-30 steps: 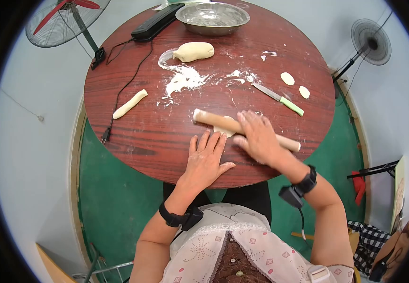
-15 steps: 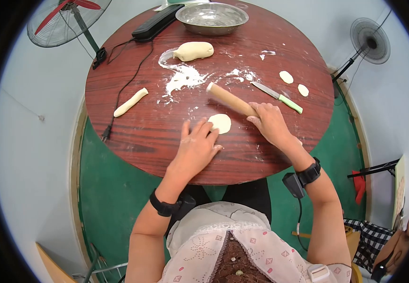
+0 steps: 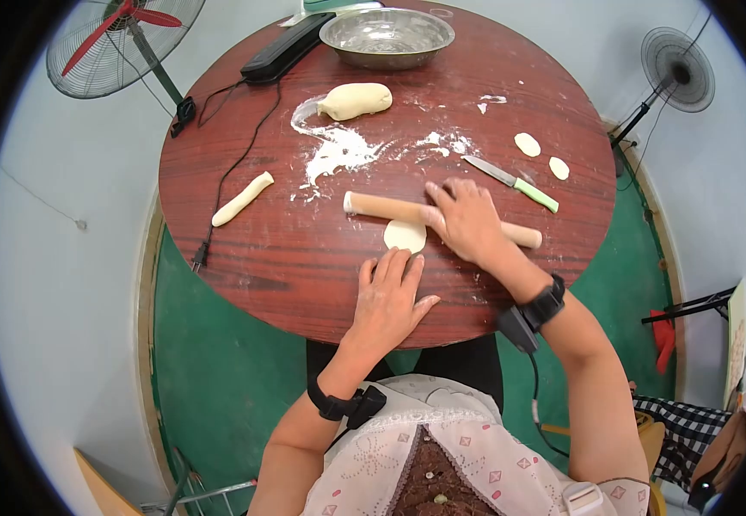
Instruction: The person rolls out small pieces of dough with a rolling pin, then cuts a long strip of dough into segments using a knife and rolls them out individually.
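Note:
A flat round dough wrapper (image 3: 405, 236) lies on the dark red table (image 3: 304, 275) in front of me. My left hand (image 3: 392, 297) has its fingers spread, their tips at the wrapper's near edge. Across the wrapper's far edge lies a wooden rolling pin (image 3: 381, 205), roughly crosswise. My right hand (image 3: 469, 225) rests over the pin's middle, palm down with fingers stretched out; the part of the pin beneath it is hidden.
Two small dough rounds (image 3: 528, 144) and a green-handled knife (image 3: 523, 189) lie right. A dough strip (image 3: 244, 199), power cord and scattered flour (image 3: 338, 150) are left. Farther back sit a dough lump (image 3: 356, 101), metal bowl (image 3: 387, 52) and black case (image 3: 287, 50).
The rolling pin has swung from a slant to nearly crosswise, reaching the wrapper's far edge. My right hand has moved left onto its middle and opened. My left hand has moved right and nearer me.

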### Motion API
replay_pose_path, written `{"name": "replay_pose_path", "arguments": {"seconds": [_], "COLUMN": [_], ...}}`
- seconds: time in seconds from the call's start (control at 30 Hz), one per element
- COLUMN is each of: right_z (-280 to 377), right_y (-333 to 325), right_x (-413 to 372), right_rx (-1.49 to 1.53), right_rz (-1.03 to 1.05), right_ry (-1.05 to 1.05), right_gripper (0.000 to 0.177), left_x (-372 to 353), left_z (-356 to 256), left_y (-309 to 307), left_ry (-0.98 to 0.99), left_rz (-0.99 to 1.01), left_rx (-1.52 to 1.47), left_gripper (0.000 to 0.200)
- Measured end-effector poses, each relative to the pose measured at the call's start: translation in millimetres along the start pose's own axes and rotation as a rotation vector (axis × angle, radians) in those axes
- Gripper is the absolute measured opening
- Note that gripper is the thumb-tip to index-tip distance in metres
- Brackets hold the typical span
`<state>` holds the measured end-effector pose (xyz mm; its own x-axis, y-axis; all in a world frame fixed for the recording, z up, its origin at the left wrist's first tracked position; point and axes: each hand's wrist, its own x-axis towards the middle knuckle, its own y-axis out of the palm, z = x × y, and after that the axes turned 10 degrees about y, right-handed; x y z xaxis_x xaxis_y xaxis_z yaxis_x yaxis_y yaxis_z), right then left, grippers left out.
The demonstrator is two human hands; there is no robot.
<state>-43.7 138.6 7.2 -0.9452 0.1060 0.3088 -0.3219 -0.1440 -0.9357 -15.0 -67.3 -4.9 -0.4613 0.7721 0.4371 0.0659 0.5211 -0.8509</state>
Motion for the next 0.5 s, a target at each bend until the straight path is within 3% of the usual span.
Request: {"name": "replay_pose_path", "arguments": {"seconds": [0.1,0.27,0.37,0.5], "right_z": [16,5,-18,-37], "right_y": [-2,-6,5,-2], "right_x": [-38,-28,-13,-7], "right_rx": [-0.048,-0.057,-0.055,0.077], "right_rz": [-0.121,-0.033,-0.110,-0.064], "right_ry": [-0.178,-0.066,-0.097,-0.096], "right_gripper": [0.054,0.051,0.052,0.046], "left_x": [0,4,4,8], "left_z": [2,0,4,13], "left_y": [-1,3,3,-4], "left_ry": [0.004,0.002,0.016,0.071], "left_rz": [-0.003,-0.023,-0.004,0.086], "left_rx": [0.000,0.046,0.054,0.017], "left_gripper": [0.058,0.059,0.059,0.059]}}
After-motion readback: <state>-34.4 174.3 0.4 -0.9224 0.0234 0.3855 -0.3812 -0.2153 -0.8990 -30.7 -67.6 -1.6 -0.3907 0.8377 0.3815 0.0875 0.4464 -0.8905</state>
